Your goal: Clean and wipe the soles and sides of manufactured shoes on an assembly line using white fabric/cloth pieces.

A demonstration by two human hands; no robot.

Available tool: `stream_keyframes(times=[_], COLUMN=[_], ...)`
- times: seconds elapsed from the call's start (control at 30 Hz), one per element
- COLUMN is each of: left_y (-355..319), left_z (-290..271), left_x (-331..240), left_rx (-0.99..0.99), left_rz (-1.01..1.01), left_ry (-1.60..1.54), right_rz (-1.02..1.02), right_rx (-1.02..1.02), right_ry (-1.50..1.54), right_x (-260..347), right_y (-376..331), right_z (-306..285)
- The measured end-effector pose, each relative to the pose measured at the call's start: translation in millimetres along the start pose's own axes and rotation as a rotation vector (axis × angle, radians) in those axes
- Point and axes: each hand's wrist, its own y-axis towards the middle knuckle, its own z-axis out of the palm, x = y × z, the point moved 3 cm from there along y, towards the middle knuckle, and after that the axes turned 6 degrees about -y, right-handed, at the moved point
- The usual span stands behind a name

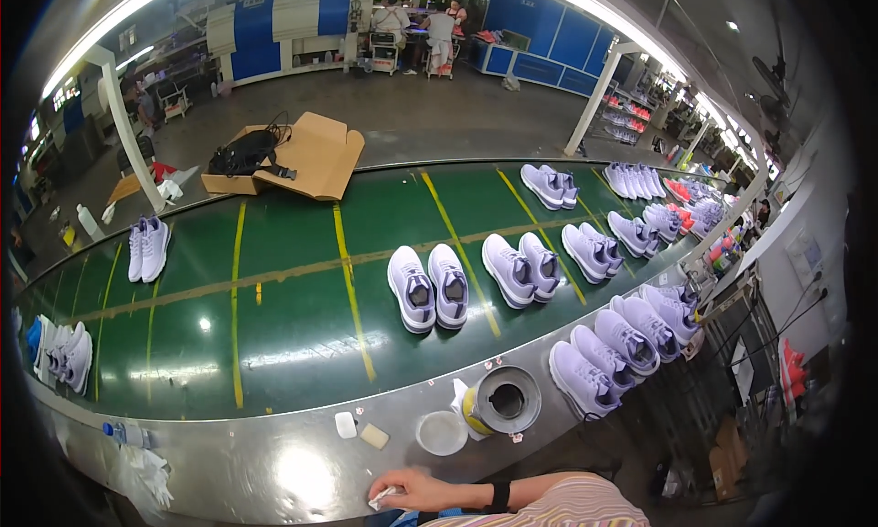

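Pinching white scrap [380, 500], right hand [411, 489] curled

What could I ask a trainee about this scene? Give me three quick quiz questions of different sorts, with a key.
1. Multiple choice: What is the main colour of the belt?
a) red
b) green
c) orange
2. True or false: The pale round dish sits on the metal ledge, to the left of the metal-rimmed container.
3. Short answer: What is the right hand holding?

Key: 1. b. 2. True. 3. A small white piece, perhaps tissue or cloth; its exact material cannot be told.
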Motion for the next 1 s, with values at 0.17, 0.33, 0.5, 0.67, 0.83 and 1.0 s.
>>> stream_keyframes(times=[0.17,0.33,0.5,0.67,0.83,1.0], left_y=[39.8,85.5,117.8,125.2,131.5,132.9], left_z=[-13.1,-31.8,-52.6,-94.6,-162.4,-200.8], left_x=[-12.2,-13.5,-2.5,6.1,32.4,31.8], left_rx=[0.101,0.182,0.412,0.518,0.512,0.448], left_rz=[-0.028,-0.006,0.105,0.063,0.102,0.066], left_ry=[0.169,0.058,0.202,0.158,0.250,0.094], right_rz=[0.034,0.193,0.187,0.297,0.265,0.307], right_rx=[-0.031,-0.216,-0.493,-0.790,-0.994,-1.258], right_ry=[-0.048,0.076,0.106,0.061,0.105,-0.025], right_x=[5.2,14.1,-0.8,-11.3,-20.1,-56.3], right_y=[23.8,34.4,39.1,57.3,72.7,70.3], right_z=[-4.2,-6.3,11.3,43.5,74.7,63.3])
